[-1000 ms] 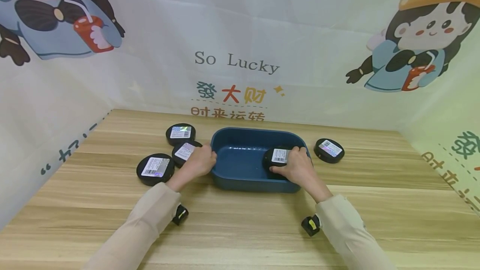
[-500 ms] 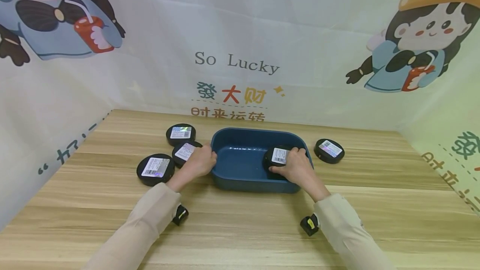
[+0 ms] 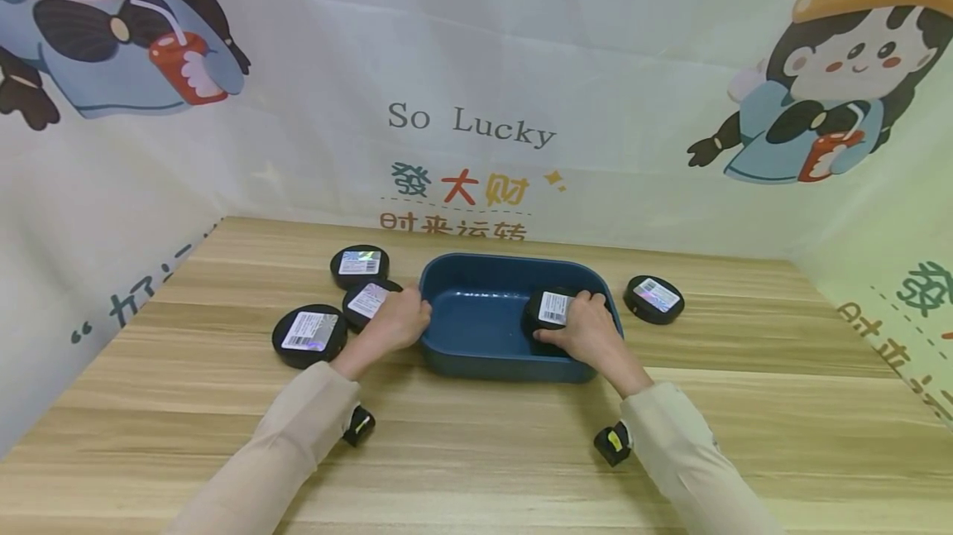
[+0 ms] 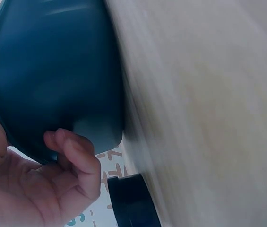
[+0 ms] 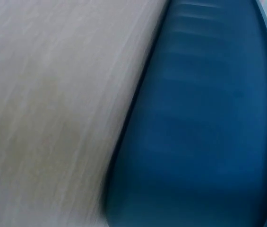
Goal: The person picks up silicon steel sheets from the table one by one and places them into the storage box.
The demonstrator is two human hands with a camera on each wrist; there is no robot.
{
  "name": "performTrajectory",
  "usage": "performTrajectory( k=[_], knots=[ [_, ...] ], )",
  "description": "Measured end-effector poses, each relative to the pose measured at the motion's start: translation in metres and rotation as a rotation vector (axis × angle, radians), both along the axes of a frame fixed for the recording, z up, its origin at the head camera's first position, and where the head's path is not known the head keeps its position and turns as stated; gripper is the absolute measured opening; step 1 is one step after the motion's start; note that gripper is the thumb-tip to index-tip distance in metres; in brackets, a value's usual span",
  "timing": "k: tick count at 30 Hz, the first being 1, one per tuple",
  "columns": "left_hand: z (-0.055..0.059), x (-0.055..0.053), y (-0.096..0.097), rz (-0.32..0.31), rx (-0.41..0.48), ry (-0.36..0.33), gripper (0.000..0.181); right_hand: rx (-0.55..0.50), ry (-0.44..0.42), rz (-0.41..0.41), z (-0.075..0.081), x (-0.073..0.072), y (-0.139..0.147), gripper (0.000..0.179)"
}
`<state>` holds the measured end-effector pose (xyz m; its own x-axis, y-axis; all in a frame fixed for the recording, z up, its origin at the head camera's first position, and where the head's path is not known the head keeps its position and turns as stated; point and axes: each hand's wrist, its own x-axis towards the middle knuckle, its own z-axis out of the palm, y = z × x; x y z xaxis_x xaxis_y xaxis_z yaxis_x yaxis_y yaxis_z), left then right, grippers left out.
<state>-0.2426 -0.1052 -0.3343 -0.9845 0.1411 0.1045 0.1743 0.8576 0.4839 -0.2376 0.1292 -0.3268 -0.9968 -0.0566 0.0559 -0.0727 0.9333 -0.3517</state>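
Note:
My left hand pinches the left rim of a blue rectangular tub. In the left wrist view its thumb lies at the rim and its fingers curl against the outer wall. Inside the tub's right end is a round flat black case with a white barcode label. My right hand reaches over the front wall and grips this case, thumb at the near side and fingers at the far side. The right wrist view shows mostly the tub's outer wall, with the hand almost wholly out of frame.
Left of the tub lie three similar black cases: one at the back, one partly behind my left hand and one nearer. Another black case lies right of the tub. Printed cloth hangs behind the wooden table.
My right forearm has shifted slightly left, and the case in the right hand has turned a little. The left hand and the tub hold their places.

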Motion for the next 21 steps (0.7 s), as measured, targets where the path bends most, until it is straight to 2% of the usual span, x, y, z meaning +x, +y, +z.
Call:
performTrajectory(
  k=[10,21],
  knots=[
    [-0.0002,-0.0016,-0.0003,0.003,-0.014,-0.011,0.026,0.018,-0.013,0.005,-0.0007,-0.0019,-0.0005,0.071],
    [-0.0007,-0.0017,-0.0002,-0.005,-0.031,0.016,0.022,0.037,-0.034,0.005,-0.0001,-0.0036,-0.0018,0.075]
  ],
)
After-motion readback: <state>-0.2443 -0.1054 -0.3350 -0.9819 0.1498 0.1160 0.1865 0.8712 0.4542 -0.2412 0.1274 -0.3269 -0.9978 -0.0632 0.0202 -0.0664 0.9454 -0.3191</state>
